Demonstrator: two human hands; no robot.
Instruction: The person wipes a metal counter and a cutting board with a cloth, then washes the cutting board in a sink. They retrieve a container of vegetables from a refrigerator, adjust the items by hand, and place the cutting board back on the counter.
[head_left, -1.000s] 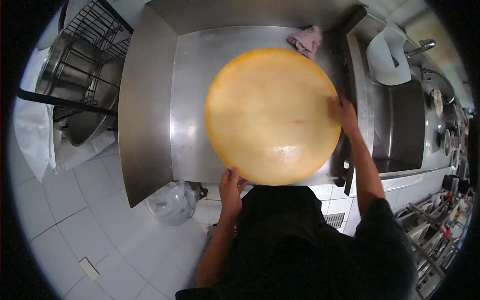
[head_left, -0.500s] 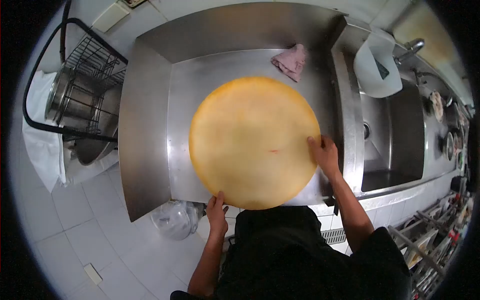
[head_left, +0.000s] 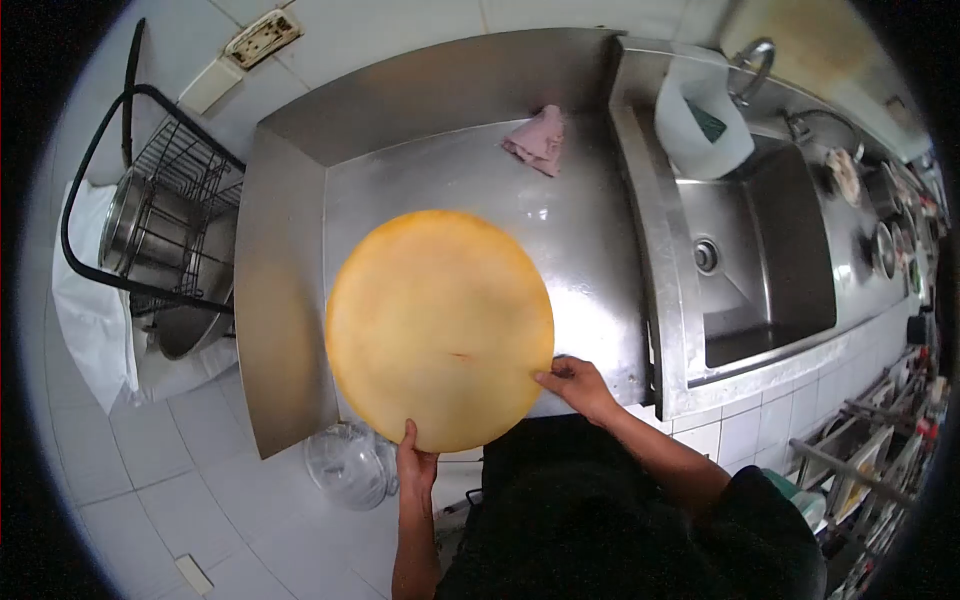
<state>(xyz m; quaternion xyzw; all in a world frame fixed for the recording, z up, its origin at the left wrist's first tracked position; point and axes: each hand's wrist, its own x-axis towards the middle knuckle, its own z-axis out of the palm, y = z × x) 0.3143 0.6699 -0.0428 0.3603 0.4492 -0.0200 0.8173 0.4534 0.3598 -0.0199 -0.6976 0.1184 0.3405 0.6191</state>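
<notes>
A large round cutting board (head_left: 440, 320), yellowish with a darker orange rim and a small reddish mark, covers the left part of the stainless steel counter (head_left: 600, 260). My left hand (head_left: 416, 466) grips its near edge, the thumb on top and the fingers underneath. At the near right edge, my right hand (head_left: 580, 386) pinches the rim between thumb and fingers. Whether the underside touches the metal cannot be seen. A folded pink cloth (head_left: 538, 142) lies toward the back of the counter, apart from the board.
On the right is a steel sink (head_left: 765, 280) with a white plastic container (head_left: 700, 145) at its far end, below a faucet (head_left: 755, 70). A wire basket (head_left: 185, 160) and pots stand at left. A clear plastic bag (head_left: 350, 465) sits below the counter's front left corner.
The board has moved left and nearer to me within the counter, with both hands still on its edge. My right hand has slid lower along the rim. The camera view has also shifted.
</notes>
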